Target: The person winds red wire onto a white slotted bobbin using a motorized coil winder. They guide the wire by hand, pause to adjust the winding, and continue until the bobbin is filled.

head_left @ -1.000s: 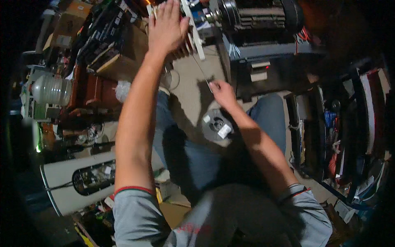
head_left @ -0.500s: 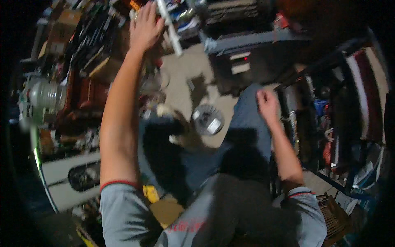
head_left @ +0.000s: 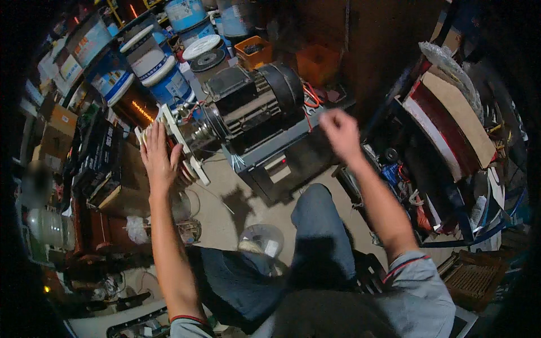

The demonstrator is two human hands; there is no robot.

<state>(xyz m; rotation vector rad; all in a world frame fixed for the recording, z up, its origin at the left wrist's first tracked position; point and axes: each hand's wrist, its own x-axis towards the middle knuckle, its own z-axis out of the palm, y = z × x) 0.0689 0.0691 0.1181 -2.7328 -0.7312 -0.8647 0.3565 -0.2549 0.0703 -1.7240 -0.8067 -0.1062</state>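
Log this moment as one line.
left hand: spread on white frame | right hand: curled, right of motor | spool: on floor

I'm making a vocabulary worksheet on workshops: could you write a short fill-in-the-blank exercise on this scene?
1. The person's ____ hand lies against the white-barred frame.
2. The small light on the electric motor's stand glows ____.
3. The plastic bin nearest the buckets is ____ in colour.
4. The spool lies on the ____.

Missing words: left; red; orange; floor.
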